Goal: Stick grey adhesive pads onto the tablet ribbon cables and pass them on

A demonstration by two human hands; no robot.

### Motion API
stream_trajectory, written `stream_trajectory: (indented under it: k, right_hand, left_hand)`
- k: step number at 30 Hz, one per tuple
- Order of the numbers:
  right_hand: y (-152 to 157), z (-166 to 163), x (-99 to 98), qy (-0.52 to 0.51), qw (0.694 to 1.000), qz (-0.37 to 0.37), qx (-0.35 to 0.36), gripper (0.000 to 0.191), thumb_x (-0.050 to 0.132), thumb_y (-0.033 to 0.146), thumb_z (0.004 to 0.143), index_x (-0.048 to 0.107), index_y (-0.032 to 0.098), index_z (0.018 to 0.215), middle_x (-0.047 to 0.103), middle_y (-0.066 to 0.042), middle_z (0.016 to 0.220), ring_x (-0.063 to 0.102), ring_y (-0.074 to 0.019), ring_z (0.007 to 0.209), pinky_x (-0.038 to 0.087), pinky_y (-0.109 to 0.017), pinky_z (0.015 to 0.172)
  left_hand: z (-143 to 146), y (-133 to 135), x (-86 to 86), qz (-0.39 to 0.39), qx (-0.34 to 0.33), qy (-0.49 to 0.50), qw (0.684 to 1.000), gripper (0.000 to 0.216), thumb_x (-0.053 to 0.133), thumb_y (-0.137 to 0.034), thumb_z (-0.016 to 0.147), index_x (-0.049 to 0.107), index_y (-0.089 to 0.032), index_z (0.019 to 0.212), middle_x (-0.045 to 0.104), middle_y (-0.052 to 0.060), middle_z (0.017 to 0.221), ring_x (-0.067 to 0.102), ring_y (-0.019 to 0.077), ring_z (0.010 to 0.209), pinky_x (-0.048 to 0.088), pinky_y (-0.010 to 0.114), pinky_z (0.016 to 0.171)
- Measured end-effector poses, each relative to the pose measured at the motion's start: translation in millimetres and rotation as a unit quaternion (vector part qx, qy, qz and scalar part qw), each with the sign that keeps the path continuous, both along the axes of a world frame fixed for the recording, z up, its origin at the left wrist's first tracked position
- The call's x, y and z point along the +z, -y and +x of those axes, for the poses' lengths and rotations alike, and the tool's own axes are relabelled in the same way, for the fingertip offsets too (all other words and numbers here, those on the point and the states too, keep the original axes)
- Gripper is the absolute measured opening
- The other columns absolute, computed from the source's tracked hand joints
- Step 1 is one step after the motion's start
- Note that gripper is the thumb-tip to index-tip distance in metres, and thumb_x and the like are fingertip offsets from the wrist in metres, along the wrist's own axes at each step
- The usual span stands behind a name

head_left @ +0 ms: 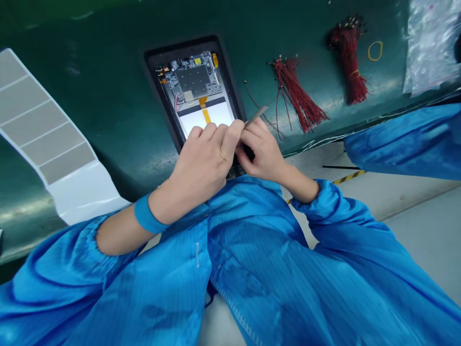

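My left hand is closed over the lower part of an opened tablet, its fingertips pinching a flat grey strip. The strip slants up to the right over the fingers of my right hand. That hand is curled shut against the left one, and what its fingers hold is hidden. Inside the black frame show a circuit board, an orange ribbon cable and a white panel. Both hands cover the tablet's lower end.
A white backing sheet with grey rectangles lies at left. To the right are loose red wires, a banded red wire bundle, a yellow rubber band and clear plastic bags. A blue sleeve of another person is at right.
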State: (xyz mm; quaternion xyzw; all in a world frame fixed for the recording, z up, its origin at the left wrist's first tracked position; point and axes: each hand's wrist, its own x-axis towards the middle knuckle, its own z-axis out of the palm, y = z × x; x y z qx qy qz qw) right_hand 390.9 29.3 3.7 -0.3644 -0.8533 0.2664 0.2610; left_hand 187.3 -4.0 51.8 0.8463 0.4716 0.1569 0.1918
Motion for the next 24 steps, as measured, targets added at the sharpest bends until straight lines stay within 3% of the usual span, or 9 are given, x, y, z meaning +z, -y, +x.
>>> stream_trajectory:
  k: [5, 9, 14, 19, 24]
  right_hand:
    - [-3, -2, -2.2, -0.038, 0.999, 0.011, 0.0, 0.008, 0.052, 0.023, 0.1, 0.054, 0.024, 0.092, 0.06, -0.006, 0.095, 0.054, -0.0249, 0.095, 0.05, -0.049, 0.095]
    - [-4, -3, -4.4, -0.068, 0.997, 0.035, 0.002, 0.011, 0.053, 0.019, 0.098, 0.049, 0.025, 0.09, 0.057, -0.004, 0.089, 0.052, -0.024, 0.089, 0.046, -0.045, 0.087]
    - [-4, -4, -5.1, -0.092, 0.994, 0.059, 0.0, 0.013, 0.051, 0.015, 0.096, 0.045, 0.025, 0.09, 0.057, -0.003, 0.089, 0.052, -0.0229, 0.087, 0.044, -0.042, 0.085]
    - [-3, -5, -6.1, -0.077, 0.996, 0.046, -0.008, 0.013, 0.052, 0.017, 0.095, 0.044, 0.025, 0.088, 0.056, -0.004, 0.089, 0.052, -0.0238, 0.088, 0.044, -0.044, 0.086]
    - [-3, -5, -6.0, -0.079, 0.996, 0.049, -0.009, 0.014, 0.053, 0.016, 0.094, 0.044, 0.025, 0.088, 0.055, -0.004, 0.088, 0.051, -0.0232, 0.087, 0.044, -0.043, 0.085]
  left_hand:
    - [-10, -12, -4.6, -0.043, -0.012, 0.038, 0.998, 0.068, 0.059, -0.017, 0.092, 0.041, -0.021, 0.157, 0.064, 0.014, 0.121, 0.064, 0.0376, 0.117, 0.052, 0.054, 0.103]
    - [-14, -25, 1.3, -0.088, -0.054, -0.016, 0.995, 0.075, 0.06, -0.013, 0.087, 0.035, -0.016, 0.158, 0.067, 0.016, 0.118, 0.066, 0.0356, 0.113, 0.053, 0.051, 0.099]
    - [-11, -34, 9.9, -0.078, -0.087, -0.073, 0.99, 0.077, 0.061, -0.012, 0.081, 0.038, -0.011, 0.154, 0.068, 0.017, 0.109, 0.068, 0.0371, 0.108, 0.055, 0.05, 0.091]
    - [-8, -38, 7.2, -0.085, -0.075, -0.058, 0.992, 0.08, 0.064, -0.017, 0.082, 0.037, -0.012, 0.157, 0.069, 0.015, 0.108, 0.07, 0.0366, 0.108, 0.056, 0.047, 0.092]
    - [-13, -37, -6.4, -0.059, -0.043, -0.007, 0.997, 0.084, 0.066, -0.027, 0.092, 0.026, -0.012, 0.164, 0.069, 0.016, 0.117, 0.071, 0.0357, 0.111, 0.056, 0.048, 0.094]
